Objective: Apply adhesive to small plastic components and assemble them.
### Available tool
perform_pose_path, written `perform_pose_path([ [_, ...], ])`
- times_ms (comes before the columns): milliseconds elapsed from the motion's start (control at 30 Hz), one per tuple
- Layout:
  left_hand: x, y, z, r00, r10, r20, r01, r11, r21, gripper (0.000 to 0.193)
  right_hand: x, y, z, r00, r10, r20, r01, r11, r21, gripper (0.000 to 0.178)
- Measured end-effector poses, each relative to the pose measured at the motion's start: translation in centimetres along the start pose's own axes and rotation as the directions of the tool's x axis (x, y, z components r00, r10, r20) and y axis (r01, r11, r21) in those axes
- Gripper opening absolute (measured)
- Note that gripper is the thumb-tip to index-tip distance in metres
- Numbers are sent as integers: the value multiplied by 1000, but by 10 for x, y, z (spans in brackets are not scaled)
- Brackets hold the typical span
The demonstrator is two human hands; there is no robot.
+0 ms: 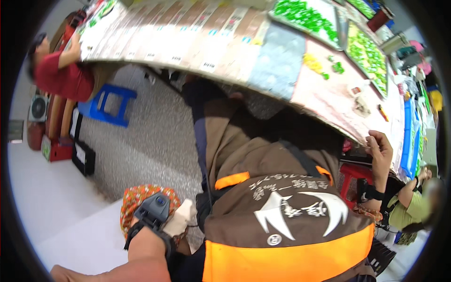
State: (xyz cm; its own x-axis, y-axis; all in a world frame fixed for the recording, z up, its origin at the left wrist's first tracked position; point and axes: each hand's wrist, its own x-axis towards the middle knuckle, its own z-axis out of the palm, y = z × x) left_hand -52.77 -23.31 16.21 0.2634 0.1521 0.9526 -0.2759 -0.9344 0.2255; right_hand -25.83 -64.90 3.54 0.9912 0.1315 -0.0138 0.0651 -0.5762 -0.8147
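My right hand (379,148) is at the table's near edge on the right, a dark band around its wrist. Its fingers are curled close together at the edge; what they hold, if anything, I cannot make out. On the table (324,101) nearby lie a small crumpled greyish piece (361,107) and a small red-and-yellow object (383,113). My left hand (143,256) is low at the left, away from the table, partly cut off by the lower edge. A black camera device (157,207) is strapped to that wrist. Its fingers cannot be made out.
Trays of green pieces (307,16) and yellow-green pieces (366,51) stand at the far right, with loose yellow pieces (312,62) nearer. A blue stool (110,104) and a person in red (68,77) are left. Right are a red stool (350,181) and another person (408,202).
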Motion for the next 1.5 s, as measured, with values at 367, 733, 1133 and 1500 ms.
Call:
perform_pose_path([
  [367,69,-17,96,985,140,-100,-146,988,-54,72,59,-33,31,984,-73,-161,79,996,33,45],
  [733,21,-68,173,988,-150,37,155,960,-235,31,109,-42,53,999,38,14,-39,997,62,37],
  [1133,-24,-41,353,519,-175,837,291,956,19,14,91,-79,46,998,-48,50,9,804,595,28],
  [1500,-40,-26,381,412,-104,905,205,979,20,16,84,-75,55,953,16,302,-209,754,623,29],
])
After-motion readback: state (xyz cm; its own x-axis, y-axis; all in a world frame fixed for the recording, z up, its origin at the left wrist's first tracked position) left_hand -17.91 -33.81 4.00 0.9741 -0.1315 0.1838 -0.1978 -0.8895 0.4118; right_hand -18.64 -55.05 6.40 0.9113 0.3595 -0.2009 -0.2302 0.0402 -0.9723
